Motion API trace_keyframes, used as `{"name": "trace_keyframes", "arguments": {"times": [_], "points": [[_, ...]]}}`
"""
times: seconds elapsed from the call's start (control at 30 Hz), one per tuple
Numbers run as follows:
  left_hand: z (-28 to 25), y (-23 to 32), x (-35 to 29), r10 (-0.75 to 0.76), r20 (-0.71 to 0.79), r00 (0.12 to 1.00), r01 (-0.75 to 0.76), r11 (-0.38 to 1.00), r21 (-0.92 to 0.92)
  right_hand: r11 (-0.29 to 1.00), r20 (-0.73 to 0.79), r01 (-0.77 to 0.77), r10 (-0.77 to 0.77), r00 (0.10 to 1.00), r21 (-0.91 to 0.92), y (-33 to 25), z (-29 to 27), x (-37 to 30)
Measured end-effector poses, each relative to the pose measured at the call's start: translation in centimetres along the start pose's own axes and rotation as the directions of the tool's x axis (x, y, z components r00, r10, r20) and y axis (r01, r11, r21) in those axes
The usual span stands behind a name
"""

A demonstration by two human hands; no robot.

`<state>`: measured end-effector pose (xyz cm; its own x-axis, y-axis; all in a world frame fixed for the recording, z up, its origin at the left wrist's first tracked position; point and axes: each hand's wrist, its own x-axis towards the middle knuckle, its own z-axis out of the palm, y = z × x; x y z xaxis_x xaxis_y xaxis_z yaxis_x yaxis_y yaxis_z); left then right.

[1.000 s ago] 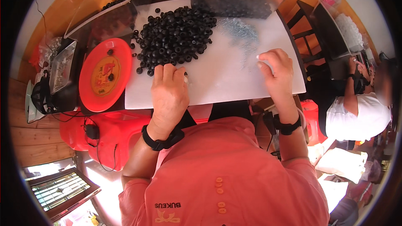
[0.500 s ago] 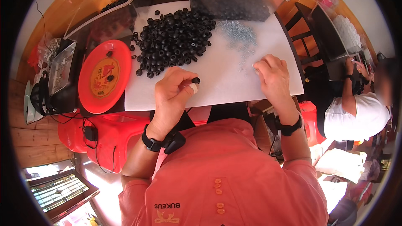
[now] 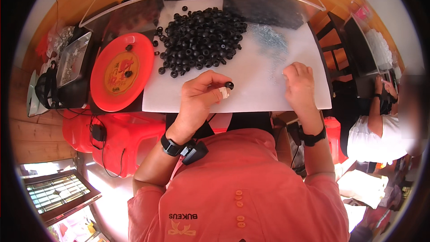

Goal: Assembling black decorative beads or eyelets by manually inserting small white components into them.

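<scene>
Between the thumb and forefinger of my left hand [image 3: 201, 96] is a small black ring-shaped piece [image 3: 229, 85] with a hole. A pale wrap covers part of that thumb. My right hand [image 3: 300, 85] is closed in a pinch at the near end of a scatter of tiny clear-silvery bits [image 3: 271, 45]; what its fingertips hold is too small to name. A large heap of black ring-shaped pieces [image 3: 201, 40] lies beyond my left hand on a white sheet [image 3: 255, 101]. To the left, a red round plate [image 3: 143, 69] carries a couple of the same black pieces.
Clear plastic bins [image 3: 268, 6] of black pieces stand along the far edge. At the left is a tray [image 3: 74, 60] of small items; below it, a red stool [image 3: 121, 148] with a cable. Another person in a white shirt [image 3: 376, 139] works at the right.
The view has shifted, so the table contents sit farther right in the picture. My left hand still holds the black piece, whose hole now shows; my right hand stays pinched.
</scene>
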<state>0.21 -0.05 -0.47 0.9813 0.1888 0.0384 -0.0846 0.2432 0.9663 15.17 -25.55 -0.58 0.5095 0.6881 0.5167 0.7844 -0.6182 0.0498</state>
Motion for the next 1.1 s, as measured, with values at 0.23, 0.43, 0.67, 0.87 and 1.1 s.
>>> {"name": "trace_keyframes", "arguments": {"times": [0.23, 0.43, 0.67, 0.87, 1.1], "points": [[-0.1, -0.3, 0.0, 0.015, 0.019, 1.000, -0.014, 0.999, -0.047, 0.806, 0.023, -0.181, 0.204, 0.979, 0.563, -4.3, -3.6, 2.7], [0.1, -0.3, -0.1, 0.007, 0.001, 1.000, -0.007, 0.999, -0.034, 0.740, -0.032, 0.081, -0.080, 0.996, 0.668, -9.3, -3.1, 5.3], [-0.4, -1.0, -0.2, 0.033, 0.008, 0.999, -0.032, 0.999, -0.020, 0.835, -0.149, 0.342, -0.309, 0.940, 0.431, -10.8, -2.6, 6.1], [-0.3, -1.1, 0.0, 0.015, -0.026, 1.000, -0.016, 0.999, -0.048, 0.823, -0.218, 0.291, -0.208, 0.954, 0.489, -11.6, -2.9, 5.4], [-0.3, -1.1, 0.1, 0.005, -0.020, 1.000, -0.006, 1.000, -0.016, 0.749, -0.074, 0.049, 0.000, 0.997, 0.660, -10.8, -2.4, 4.7]]}}
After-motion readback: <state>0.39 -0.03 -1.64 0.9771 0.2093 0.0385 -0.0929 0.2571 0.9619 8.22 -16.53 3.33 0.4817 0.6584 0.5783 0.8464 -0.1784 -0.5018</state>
